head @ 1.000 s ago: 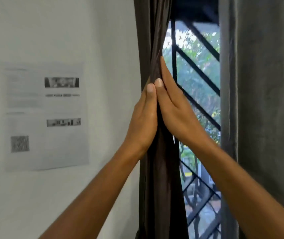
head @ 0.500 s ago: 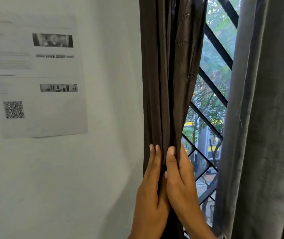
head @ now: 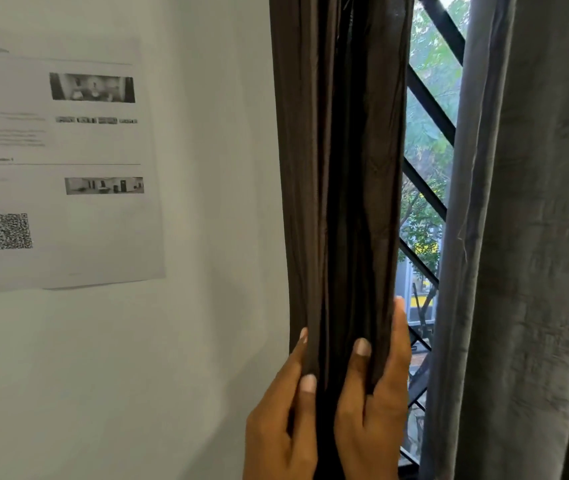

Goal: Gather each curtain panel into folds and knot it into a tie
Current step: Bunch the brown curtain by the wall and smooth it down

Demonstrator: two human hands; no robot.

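A dark brown curtain panel (head: 342,168) hangs gathered into narrow vertical folds in the middle of the view. My left hand (head: 283,417) holds its left edge, thumb in front and fingers behind the cloth. My right hand (head: 373,403) holds the right side of the bundle the same way, thumb on the front folds and fingers wrapped round the right edge. Both hands are low in the view, side by side, with the folds pressed between them. A grey curtain panel (head: 525,237) hangs loose at the right.
A white wall (head: 207,237) at the left carries a printed sheet (head: 65,168) with a QR code. Between the two curtains a window with black diagonal bars (head: 428,112) shows trees outside.
The hands have slid down the brown curtain from high up to the bottom of the view. They have since parted a little, each now pinching one side of the folds.
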